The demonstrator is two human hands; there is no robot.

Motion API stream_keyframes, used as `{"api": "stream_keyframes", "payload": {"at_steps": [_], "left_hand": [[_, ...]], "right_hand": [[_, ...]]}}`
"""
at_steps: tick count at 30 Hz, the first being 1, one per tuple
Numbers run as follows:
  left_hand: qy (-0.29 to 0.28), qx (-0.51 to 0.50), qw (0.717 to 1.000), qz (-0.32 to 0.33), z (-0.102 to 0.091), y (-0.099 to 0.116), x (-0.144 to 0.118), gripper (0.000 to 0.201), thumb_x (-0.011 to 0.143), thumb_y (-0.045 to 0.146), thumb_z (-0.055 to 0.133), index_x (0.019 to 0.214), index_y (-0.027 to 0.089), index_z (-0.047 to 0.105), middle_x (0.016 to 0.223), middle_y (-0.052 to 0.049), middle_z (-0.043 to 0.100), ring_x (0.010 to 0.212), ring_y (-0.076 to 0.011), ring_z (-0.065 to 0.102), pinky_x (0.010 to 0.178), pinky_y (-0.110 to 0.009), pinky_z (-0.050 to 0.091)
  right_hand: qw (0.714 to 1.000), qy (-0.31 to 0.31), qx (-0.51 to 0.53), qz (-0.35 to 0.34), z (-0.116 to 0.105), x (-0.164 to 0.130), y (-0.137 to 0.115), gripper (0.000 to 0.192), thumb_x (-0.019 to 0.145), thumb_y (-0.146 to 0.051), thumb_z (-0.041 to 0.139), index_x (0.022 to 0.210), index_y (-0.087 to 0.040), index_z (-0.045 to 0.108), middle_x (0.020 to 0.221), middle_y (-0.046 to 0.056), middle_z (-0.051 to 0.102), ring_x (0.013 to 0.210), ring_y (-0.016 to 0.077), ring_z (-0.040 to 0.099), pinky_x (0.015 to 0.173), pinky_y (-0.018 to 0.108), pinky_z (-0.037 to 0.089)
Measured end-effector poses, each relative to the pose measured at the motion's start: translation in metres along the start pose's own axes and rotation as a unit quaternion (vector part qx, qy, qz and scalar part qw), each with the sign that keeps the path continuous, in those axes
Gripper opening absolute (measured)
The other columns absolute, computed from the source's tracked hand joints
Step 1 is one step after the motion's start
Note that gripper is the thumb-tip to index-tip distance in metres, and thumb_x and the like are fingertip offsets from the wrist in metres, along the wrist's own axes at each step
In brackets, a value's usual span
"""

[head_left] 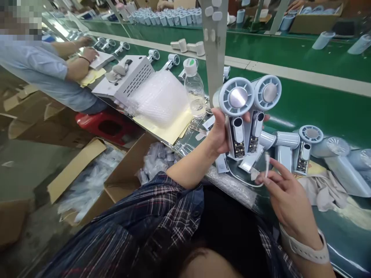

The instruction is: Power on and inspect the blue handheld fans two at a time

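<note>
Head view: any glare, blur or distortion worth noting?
Head view, centre: bright glare on one held fan's silver disc, milder sheen on the green work surface; head view, left edge: cardboard looks soft, a pixelated patch covers the top corner; head view, lower right: a blue fan seems stretched.

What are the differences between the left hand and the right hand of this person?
The left hand grips two light-blue fans, while the right hand holds a thin white cable. The left hand has a bare wrist; the right hand has a pale strap around its wrist. Both are holding something.
</note>
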State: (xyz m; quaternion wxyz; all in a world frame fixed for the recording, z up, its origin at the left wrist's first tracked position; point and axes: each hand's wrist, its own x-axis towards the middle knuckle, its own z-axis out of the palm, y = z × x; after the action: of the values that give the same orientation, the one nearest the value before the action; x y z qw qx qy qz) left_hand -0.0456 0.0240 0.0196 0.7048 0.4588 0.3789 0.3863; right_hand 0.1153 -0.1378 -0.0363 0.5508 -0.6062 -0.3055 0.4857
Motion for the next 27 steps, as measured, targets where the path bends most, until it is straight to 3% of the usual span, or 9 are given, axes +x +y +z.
{"api": "stream_keyframes", "payload": {"at_steps": [4, 9, 12, 17, 20, 23, 27], "left_hand": [[-0.01, -0.038, 0.999, -0.023, 0.006, -0.008, 0.004, 0.113, 0.075, 0.113, 0.018, 0.121, 0.022, 0.067, 0.108, -0.016, 0.073, 0.14, -0.0491, 0.061, 0.096, -0.056, 0.065], [-0.025, -0.064, 0.997, -0.024, 0.012, -0.009, 0.0, 0.117, 0.073, 0.114, 0.009, 0.107, 0.02, 0.07, 0.109, -0.016, 0.073, 0.14, -0.0465, 0.061, 0.093, -0.058, 0.066], [-0.069, -0.112, 0.991, 0.012, 0.013, -0.009, -0.002, 0.109, 0.067, 0.117, 0.017, 0.088, 0.021, 0.064, 0.111, -0.016, 0.075, 0.14, -0.0448, 0.064, 0.096, -0.058, 0.066], [-0.152, -0.175, 0.972, 0.041, 0.014, -0.016, 0.002, 0.098, 0.053, 0.118, 0.047, 0.071, 0.022, 0.055, 0.109, -0.015, 0.079, 0.135, -0.0388, 0.069, 0.101, -0.05, 0.066], [-0.147, -0.225, 0.962, 0.042, 0.017, -0.022, 0.004, 0.095, 0.058, 0.116, 0.048, 0.069, 0.022, 0.054, 0.107, -0.012, 0.08, 0.131, -0.0332, 0.073, 0.102, -0.044, 0.066], [-0.125, -0.24, 0.962, 0.035, 0.02, -0.027, 0.003, 0.095, 0.061, 0.115, 0.046, 0.069, 0.021, 0.055, 0.11, -0.012, 0.08, 0.126, -0.0307, 0.075, 0.099, -0.042, 0.066], [-0.076, -0.215, 0.973, -0.014, 0.021, -0.029, 0.002, 0.1, 0.052, 0.119, 0.044, 0.072, 0.022, 0.059, 0.104, -0.013, 0.079, 0.123, -0.0329, 0.074, 0.093, -0.042, 0.068]], "right_hand": [[0.995, -0.033, -0.06, -0.071, 0.008, -0.017, -0.011, 0.042, 0.099, -0.054, 0.076, 0.127, -0.023, 0.077, 0.077, 0.0, 0.072, 0.075, 0.0186, 0.071, 0.075, 0.034, 0.061], [0.974, -0.086, -0.164, -0.129, 0.029, -0.012, -0.026, 0.04, 0.102, -0.058, 0.069, 0.101, -0.02, 0.081, 0.062, -0.001, 0.065, 0.057, 0.0154, 0.063, 0.057, 0.028, 0.053], [0.978, -0.124, -0.125, -0.116, 0.038, -0.007, -0.023, 0.04, 0.102, -0.058, 0.07, 0.091, -0.02, 0.076, 0.06, -0.002, 0.062, 0.053, 0.015, 0.062, 0.053, 0.028, 0.053], [0.984, -0.125, -0.043, -0.121, 0.041, -0.008, -0.011, 0.033, 0.105, -0.05, 0.069, 0.092, -0.021, 0.073, 0.056, -0.005, 0.057, 0.05, 0.014, 0.059, 0.053, 0.029, 0.055], [0.982, -0.141, -0.049, -0.118, 0.043, -0.01, -0.011, 0.033, 0.105, -0.049, 0.071, 0.089, -0.02, 0.073, 0.058, -0.003, 0.062, 0.05, 0.0133, 0.059, 0.052, 0.027, 0.053], [0.988, -0.096, 0.005, -0.118, 0.05, -0.013, -0.014, 0.029, 0.105, -0.046, 0.072, 0.09, -0.021, 0.073, 0.055, -0.006, 0.056, 0.049, 0.0119, 0.056, 0.056, 0.028, 0.056], [0.988, -0.073, 0.086, -0.106, 0.059, -0.016, -0.015, 0.029, 0.106, -0.045, 0.07, 0.087, -0.022, 0.071, 0.053, -0.009, 0.046, 0.043, 0.0104, 0.05, 0.057, 0.031, 0.06]]}}
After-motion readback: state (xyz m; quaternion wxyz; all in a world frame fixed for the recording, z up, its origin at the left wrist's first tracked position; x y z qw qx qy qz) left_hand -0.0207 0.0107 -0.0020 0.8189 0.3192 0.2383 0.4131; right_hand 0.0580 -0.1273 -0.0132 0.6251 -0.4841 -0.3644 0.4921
